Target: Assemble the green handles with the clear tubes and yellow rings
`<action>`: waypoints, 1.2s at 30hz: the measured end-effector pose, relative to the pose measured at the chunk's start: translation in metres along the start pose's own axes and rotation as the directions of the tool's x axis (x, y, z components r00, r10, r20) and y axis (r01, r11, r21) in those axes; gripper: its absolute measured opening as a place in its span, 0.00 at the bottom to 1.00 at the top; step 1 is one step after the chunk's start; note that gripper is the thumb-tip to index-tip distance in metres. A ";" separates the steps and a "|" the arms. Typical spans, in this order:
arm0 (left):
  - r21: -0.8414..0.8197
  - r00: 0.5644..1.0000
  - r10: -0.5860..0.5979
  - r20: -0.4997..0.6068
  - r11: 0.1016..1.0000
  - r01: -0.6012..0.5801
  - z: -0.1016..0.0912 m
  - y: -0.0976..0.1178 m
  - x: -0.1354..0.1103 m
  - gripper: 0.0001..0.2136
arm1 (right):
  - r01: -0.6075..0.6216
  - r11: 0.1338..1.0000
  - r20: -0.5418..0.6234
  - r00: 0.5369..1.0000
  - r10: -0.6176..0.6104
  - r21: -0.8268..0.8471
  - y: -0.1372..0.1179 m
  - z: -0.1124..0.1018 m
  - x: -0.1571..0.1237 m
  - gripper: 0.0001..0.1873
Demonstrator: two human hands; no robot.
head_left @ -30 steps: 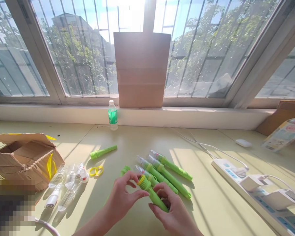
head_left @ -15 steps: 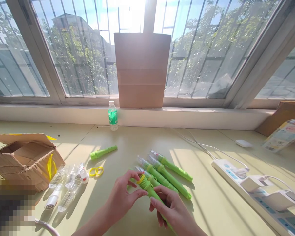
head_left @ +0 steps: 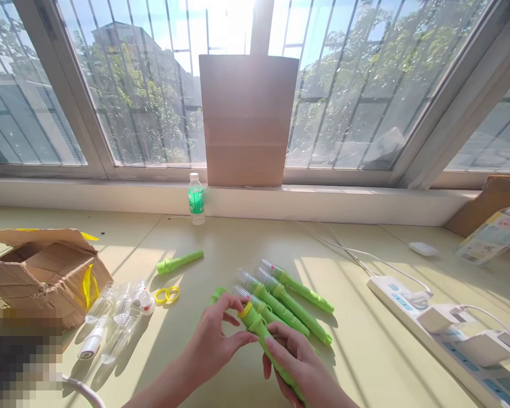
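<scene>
My right hand (head_left: pixel 300 368) is wrapped round the shaft of a green plastic handle (head_left: pixel 261 334) held just above the table. My left hand (head_left: pixel 215 343) pinches the handle's wide end, where a yellow ring (head_left: pixel 246 310) sits. Just behind lie several assembled green sticks with clear tips (head_left: pixel 280 294), side by side. Another green handle (head_left: pixel 179 262) lies alone farther left. Two loose yellow rings (head_left: pixel 167 294) and several clear tubes with white caps (head_left: pixel 114 317) lie to the left.
An open cardboard box (head_left: pixel 38 277) stands at the left. A water bottle (head_left: pixel 195 199) and a cardboard sheet (head_left: pixel 246 119) are by the window sill. A white power strip (head_left: pixel 442 328) with plugs and cables runs along the right, beside a small white device (head_left: pixel 423 248).
My right hand slid down the green handle toward its lower end and regripped it. My left hand stayed pinched at the ringed end. The rest did not move.
</scene>
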State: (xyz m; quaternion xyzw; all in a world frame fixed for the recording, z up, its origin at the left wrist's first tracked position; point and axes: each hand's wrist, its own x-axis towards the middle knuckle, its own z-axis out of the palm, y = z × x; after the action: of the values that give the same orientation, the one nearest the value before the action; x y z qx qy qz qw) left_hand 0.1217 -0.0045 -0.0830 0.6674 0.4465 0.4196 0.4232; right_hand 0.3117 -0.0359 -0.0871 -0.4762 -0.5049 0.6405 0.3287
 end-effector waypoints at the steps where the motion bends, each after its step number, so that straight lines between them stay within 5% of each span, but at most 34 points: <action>1: 0.005 1.000 -0.010 -0.001 1.000 0.010 0.000 0.000 0.000 0.13 | -0.021 1.000 -0.022 1.000 0.021 -0.002 0.000 0.000 0.000 0.22; 15: -0.016 1.000 0.031 -0.004 0.999 -0.031 -0.002 0.001 0.002 0.16 | 0.032 0.995 -0.049 0.998 -0.027 0.097 -0.005 0.000 0.002 0.23; 22: 0.034 0.999 0.024 -0.022 0.999 -0.024 -0.002 0.001 0.001 0.16 | 0.081 0.990 0.035 0.996 -0.086 0.115 0.002 -0.004 0.005 0.21; 29: 0.055 0.999 0.021 0.044 0.998 -0.023 -0.003 0.000 0.000 0.12 | -0.106 0.978 0.060 0.993 0.097 0.181 -0.006 -0.003 -0.002 0.21; 36: 0.096 1.000 0.011 -0.017 0.995 -0.009 -0.002 -0.001 -0.001 0.11 | -0.112 0.993 -0.011 0.994 0.113 0.038 -0.014 0.003 -0.002 0.21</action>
State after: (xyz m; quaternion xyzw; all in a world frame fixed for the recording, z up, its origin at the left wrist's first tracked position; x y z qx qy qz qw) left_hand 0.1195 -0.0046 -0.0830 0.6856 0.4663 0.4056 0.3847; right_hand 0.3089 -0.0344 -0.0732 -0.5020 -0.4630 0.6641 0.3043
